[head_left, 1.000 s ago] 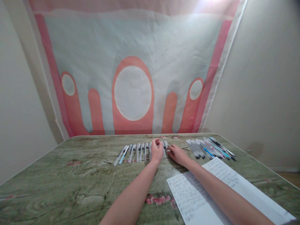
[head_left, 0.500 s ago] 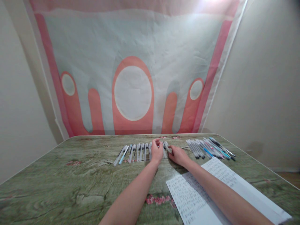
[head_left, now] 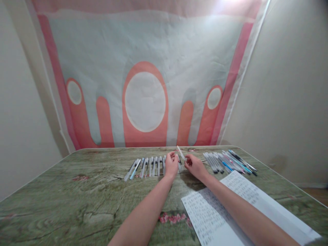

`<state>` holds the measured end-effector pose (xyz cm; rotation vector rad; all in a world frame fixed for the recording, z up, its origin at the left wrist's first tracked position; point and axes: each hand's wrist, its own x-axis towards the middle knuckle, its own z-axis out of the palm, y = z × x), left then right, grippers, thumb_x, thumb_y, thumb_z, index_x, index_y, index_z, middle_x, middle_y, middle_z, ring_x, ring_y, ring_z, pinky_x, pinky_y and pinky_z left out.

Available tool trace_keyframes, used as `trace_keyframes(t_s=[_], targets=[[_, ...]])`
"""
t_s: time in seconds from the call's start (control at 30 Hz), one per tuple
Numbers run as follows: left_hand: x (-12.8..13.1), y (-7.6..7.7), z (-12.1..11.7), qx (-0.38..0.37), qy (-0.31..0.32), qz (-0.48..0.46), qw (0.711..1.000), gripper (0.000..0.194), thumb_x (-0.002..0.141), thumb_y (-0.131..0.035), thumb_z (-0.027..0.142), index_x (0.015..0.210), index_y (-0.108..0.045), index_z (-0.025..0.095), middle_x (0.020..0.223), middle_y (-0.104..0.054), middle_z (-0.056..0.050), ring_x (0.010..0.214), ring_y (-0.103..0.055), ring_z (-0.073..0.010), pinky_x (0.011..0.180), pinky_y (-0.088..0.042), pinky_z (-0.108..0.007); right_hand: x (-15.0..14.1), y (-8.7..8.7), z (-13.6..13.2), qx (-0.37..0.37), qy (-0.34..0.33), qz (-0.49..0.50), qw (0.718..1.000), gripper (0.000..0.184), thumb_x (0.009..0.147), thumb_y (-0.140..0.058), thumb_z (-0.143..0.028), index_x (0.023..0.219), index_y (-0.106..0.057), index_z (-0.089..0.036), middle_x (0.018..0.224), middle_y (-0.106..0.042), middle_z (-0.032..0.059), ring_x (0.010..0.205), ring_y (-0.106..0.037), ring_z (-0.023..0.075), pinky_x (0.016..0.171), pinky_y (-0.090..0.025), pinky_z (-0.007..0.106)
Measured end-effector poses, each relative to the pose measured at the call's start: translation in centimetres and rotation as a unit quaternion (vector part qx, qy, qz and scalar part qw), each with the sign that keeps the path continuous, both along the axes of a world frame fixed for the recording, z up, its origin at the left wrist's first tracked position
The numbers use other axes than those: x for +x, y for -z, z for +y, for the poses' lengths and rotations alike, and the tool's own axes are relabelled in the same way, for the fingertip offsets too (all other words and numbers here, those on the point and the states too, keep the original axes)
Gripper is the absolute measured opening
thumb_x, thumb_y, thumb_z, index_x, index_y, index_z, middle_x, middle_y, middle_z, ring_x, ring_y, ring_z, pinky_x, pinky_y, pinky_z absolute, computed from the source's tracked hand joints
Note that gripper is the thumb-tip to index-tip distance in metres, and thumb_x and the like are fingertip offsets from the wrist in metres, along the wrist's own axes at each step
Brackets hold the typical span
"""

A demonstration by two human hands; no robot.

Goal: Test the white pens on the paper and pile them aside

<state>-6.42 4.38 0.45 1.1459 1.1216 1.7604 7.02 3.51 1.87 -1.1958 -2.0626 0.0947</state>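
Head camera view: a slim pale pen point(head_left: 180, 152) angles upward from the right hand point(head_left: 195, 167), pinched between thumb and fingers beside the right end of a spaced row of pens point(head_left: 155, 166). The left hand point(head_left: 171, 164) curls over that row; whether its fingers grasp anything cannot be told. Work appears partway along, with the row spread out and an overlapping bunch of pens point(head_left: 228, 166) lying apart at right. The count: two hands, one raised pen, about nine pens visible left of the left hand, others partly covered, and seemingly over a dozen bunched. Handwritten paper point(head_left: 212, 218) lies nearer the camera.
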Motion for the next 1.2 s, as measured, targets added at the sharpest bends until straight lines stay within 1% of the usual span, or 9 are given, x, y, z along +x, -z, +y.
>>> trace_keyframes(t_s=[0.1,0.17,0.2,0.3,0.4,0.57,0.8,1.03,1.2], targets=[[0.4,-0.4,-0.2,-0.031,0.083,-0.005,0.996,0.033,0.071,-0.057,0.038,0.09,-0.054,0.012,0.073,-0.058,-0.004,0.05,-0.047,-0.007,0.049,-0.038,-0.02,-0.4,-0.6,-0.8,0.039,-0.076,0.029,0.996,0.019,0.078,-0.047,-0.023,0.094,-0.053,-0.016,0.07,-0.056,0.0013,0.061,-0.05,0.0122,0.061,-0.039,0.022],[0.4,-0.7,-0.3,-0.033,0.099,-0.014,0.994,0.03,0.073,-0.054,0.04,0.084,-0.055,0.012,0.065,-0.056,-0.001,0.047,-0.043,-0.0062,0.047,-0.035,-0.019,-0.5,-0.9,-1.2,0.043,-0.097,0.032,0.994,0.016,0.081,-0.045,-0.025,0.092,-0.054,-0.016,0.07,-0.056,0.0016,0.062,-0.05,0.0125,0.061,-0.039,0.022],[0.2,-0.7,-0.3,-0.03,0.081,-0.021,0.996,0.03,0.074,-0.052,0.041,0.081,-0.055,0.012,0.063,-0.054,0.0,0.046,-0.042,-0.0061,0.047,-0.034,-0.018,-0.5,-0.9,-1.2,0.042,-0.097,0.034,0.994,0.017,0.084,-0.042,-0.026,0.091,-0.054,-0.017,0.072,-0.056,0.0023,0.065,-0.051,0.0129,0.063,-0.039,0.023],[-0.6,-0.8,0.0,-0.026,-0.015,-0.033,0.999,0.029,0.076,-0.049,0.041,0.075,-0.053,0.013,0.056,-0.05,0.002,0.046,-0.04,-0.0067,0.048,-0.032,-0.019,-0.1,-0.5,-0.8,0.031,-0.083,0.013,0.996,0.021,0.087,-0.037,-0.025,0.088,-0.056,-0.017,0.081,-0.057,0.0046,0.075,-0.053,0.0142,0.069,-0.04,0.024],[-1.3,-0.8,0.1,-0.036,-0.055,-0.022,0.998,0.029,0.077,-0.047,0.042,0.072,-0.053,0.014,0.052,-0.046,0.003,0.046,-0.04,-0.0079,0.047,-0.031,-0.02,0.3,0.5,-0.1,0.01,-0.085,-0.056,0.995,0.02,0.086,-0.041,-0.024,0.087,-0.06,-0.019,0.084,-0.055,0.0047,0.078,-0.053,0.0141,0.07,-0.04,0.023],[-1.4,-0.6,0.1,-0.04,-0.067,-0.007,0.997,0.029,0.077,-0.047,0.042,0.072,-0.053,0.014,0.053,-0.046,0.002,0.048,-0.041,-0.0092,0.049,-0.033,-0.021,0.6,1.5,0.4,0.001,-0.093,-0.113,0.989,0.02,0.084,-0.044,-0.024,0.087,-0.064,-0.02,0.084,-0.053,0.0044,0.079,-0.051,0.0137,0.07,-0.039,0.023],[-1.3,-0.3,0.4,-0.038,-0.063,0.001,0.997,0.029,0.077,-0.045,0.043,0.071,-0.052,0.015,0.053,-0.045,0.003,0.048,-0.041,-0.0088,0.051,-0.034,-0.02,0.6,0.8,-0.1,-0.004,-0.089,-0.117,0.989,0.019,0.082,-0.044,-0.024,0.08,-0.062,-0.018,0.083,-0.052,0.0045,0.078,-0.05,0.0132,0.071,-0.038,0.022],[-1.3,-0.5,0.1,-0.04,-0.061,0.007,0.997,0.029,0.077,-0.044,0.043,0.072,-0.052,0.015,0.054,-0.045,0.003,0.049,-0.041,-0.0087,0.052,-0.034,-0.02,0.5,0.6,-0.4,-0.041,-0.031,-0.14,0.989,0.012,0.077,-0.05,-0.028,0.079,-0.055,-0.017,0.083,-0.054,0.0038,0.077,-0.05,0.0136,0.068,-0.035,0.022],[-1.3,-0.8,0.0,-0.041,-0.062,0.003,0.997,0.029,0.077,-0.046,0.042,0.072,-0.053,0.015,0.053,-0.047,0.002,0.05,-0.044,-0.0101,0.053,-0.035,-0.022,0.4,0.8,0.3,-0.121,0.031,-0.127,0.984,0.014,0.074,-0.052,-0.024,0.086,-0.052,-0.017,0.078,-0.059,0.0043,0.071,-0.053,0.014,0.061,-0.033,0.022]])
